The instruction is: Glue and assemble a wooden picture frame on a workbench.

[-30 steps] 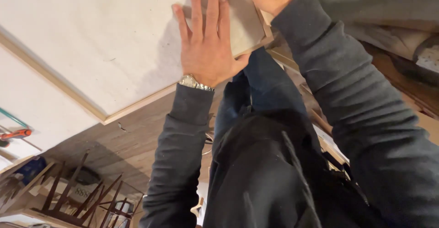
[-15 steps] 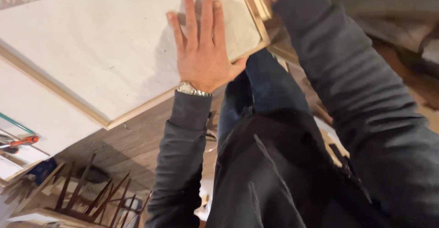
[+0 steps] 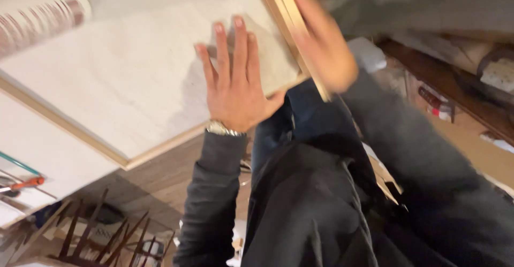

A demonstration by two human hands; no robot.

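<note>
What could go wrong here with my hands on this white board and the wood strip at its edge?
Three risks, judging by this view:
1. The left hand only presses flat on the white board, so the board could slide.
2. The right hand is blurred against the wood strip at the board's edge; fingers could get pinched or catch splinters.
3. The board overhangs a lower white surface, so it might tip.

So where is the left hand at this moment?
In the head view, the left hand lies flat, fingers spread, on the pale board near its right corner, just left of the blurred right hand at the wooden strip.
</note>
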